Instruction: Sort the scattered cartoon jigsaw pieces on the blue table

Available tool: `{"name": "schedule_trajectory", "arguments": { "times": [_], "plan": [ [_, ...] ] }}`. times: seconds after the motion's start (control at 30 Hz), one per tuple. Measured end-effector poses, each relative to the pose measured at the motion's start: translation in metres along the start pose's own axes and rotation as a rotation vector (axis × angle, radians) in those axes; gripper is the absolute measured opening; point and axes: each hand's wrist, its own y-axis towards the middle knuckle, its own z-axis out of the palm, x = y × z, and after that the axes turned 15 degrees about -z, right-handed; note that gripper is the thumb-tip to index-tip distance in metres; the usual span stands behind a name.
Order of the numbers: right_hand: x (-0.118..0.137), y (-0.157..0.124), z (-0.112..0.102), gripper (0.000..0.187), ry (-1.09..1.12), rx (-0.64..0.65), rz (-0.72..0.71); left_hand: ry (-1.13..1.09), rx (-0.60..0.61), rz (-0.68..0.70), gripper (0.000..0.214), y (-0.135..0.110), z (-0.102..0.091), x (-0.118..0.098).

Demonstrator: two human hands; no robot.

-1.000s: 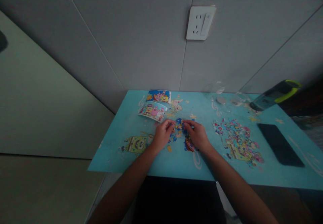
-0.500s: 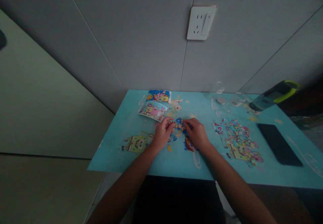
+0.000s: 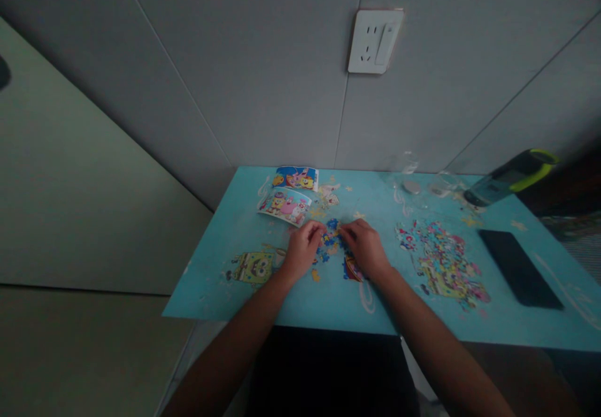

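A person's two bare hands meet over a light-blue table with printed cartoon figures (image 3: 206, 285). Between the fingertips lies a small, loose cluster of blue and yellow jigsaw pieces (image 3: 332, 235). The left hand (image 3: 302, 249) is at the cluster's left edge, its fingers curled toward the thumb; whether a piece is pinched there cannot be told. The right hand (image 3: 365, 245) is at the opposite edge, fingers bent and pointing inward; its grip is equally unclear.

Just below the right hand, partly covered by it, lies a dark-red and blue joined puzzle section (image 3: 352, 270). A single orange-yellow piece (image 3: 315, 275) sits apart, nearer the person. Beyond the left hand lie a pale card with cartoon characters (image 3: 285, 206) and, behind it, a deep-blue cartoon card (image 3: 295, 179).

Well to the right spreads a large heap of multicoloured jigsaw pieces (image 3: 446, 257), then a flat black rectangular object (image 3: 519, 270). A dark bottle with a lime-green loop (image 3: 504, 180) is near the far right corner.
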Motion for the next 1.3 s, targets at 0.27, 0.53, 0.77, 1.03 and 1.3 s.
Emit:
{"name": "schedule_trajectory", "arguments": {
  "times": [0.27,0.53,0.77,1.03,1.3],
  "plan": [
    [0.01,0.004,0.004,0.024,-0.235,0.174,-0.111,0.032,0.0,-0.008,0.024,0.001,0.0,-0.001],
    [0.018,0.003,0.003,0.024,0.074,-0.014,-0.052,0.034,0.14,0.004,0.034,-0.003,0.002,-0.003],
    [0.015,0.001,0.006,0.021,0.228,-0.04,0.01,-0.098,0.296,-0.001,0.04,-0.008,0.008,-0.003],
    [0.006,0.002,0.001,0.017,0.175,-0.102,0.053,0.046,0.128,0.062,0.037,-0.003,0.002,0.0],
    [0.0,-0.002,-0.001,0.02,-0.075,0.066,-0.013,0.276,-0.069,0.174,0.023,0.007,-0.009,0.006]
  ]
}}
